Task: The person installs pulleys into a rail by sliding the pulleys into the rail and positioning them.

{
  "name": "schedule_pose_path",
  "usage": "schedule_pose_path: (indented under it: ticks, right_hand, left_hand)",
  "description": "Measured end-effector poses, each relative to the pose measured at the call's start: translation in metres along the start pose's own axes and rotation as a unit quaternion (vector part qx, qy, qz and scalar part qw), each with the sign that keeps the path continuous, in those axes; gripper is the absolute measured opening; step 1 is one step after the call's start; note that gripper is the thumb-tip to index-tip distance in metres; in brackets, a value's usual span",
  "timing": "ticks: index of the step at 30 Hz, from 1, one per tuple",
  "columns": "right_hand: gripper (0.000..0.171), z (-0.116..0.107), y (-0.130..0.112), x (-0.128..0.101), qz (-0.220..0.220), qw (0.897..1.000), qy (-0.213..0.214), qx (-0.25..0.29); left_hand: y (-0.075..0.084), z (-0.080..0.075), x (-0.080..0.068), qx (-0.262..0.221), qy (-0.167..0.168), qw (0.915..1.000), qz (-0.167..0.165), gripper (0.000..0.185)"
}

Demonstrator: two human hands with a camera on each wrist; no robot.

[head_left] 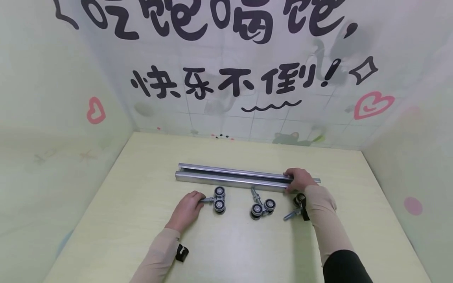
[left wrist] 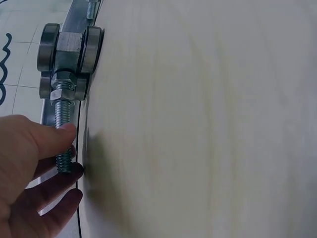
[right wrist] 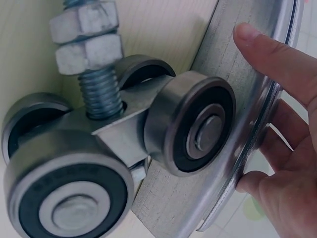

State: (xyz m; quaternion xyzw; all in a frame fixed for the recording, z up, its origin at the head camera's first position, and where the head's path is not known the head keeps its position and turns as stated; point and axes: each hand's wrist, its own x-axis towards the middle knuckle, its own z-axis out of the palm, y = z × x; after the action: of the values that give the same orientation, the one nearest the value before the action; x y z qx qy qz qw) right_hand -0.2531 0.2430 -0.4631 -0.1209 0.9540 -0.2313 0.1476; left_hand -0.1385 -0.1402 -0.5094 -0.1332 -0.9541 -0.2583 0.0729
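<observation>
A silver C-shaped metal rail (head_left: 212,179) lies on the table, its slot facing up. My right hand (head_left: 301,180) grips it near its right end, thumb (right wrist: 267,52) on one side and fingers across the other. Thumb and fingers of my left hand (head_left: 185,211) pinch the threaded bolt (left wrist: 63,114) of a roller trolley (head_left: 219,199), whose wheels point right, just in front of the rail. Another roller trolley (head_left: 262,208) stands near the rail's middle, its bolt leaning toward the rail. A third trolley (right wrist: 190,124) sits below my right wrist, partly hidden by it in the head view.
The pale wooden table (head_left: 116,220) is enclosed by printed fabric at the back (head_left: 219,106) and on both sides. Black camera mounts (head_left: 182,252) stick out from the wrists, near the table surface.
</observation>
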Motion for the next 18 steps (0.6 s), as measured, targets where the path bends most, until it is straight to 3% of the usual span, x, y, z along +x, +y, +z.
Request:
schedule_pose_path:
  ticks: [6, 18]
  right_hand:
    - [0.063, -0.0040, -0.0144, -0.0076, 0.019, 1.000, -0.001, -0.008]
    - [0.062, -0.0019, -0.0122, -0.0047, 0.018, 1.000, 0.003, -0.009]
  left_hand:
    - [-0.0014, -0.0001, 0.0008, 0.007, -0.002, 1.0000, -0.005, 0.017]
    - [-0.0025, 0.0003, -0.0002, -0.019, 0.003, 0.9998, -0.005, 0.015]
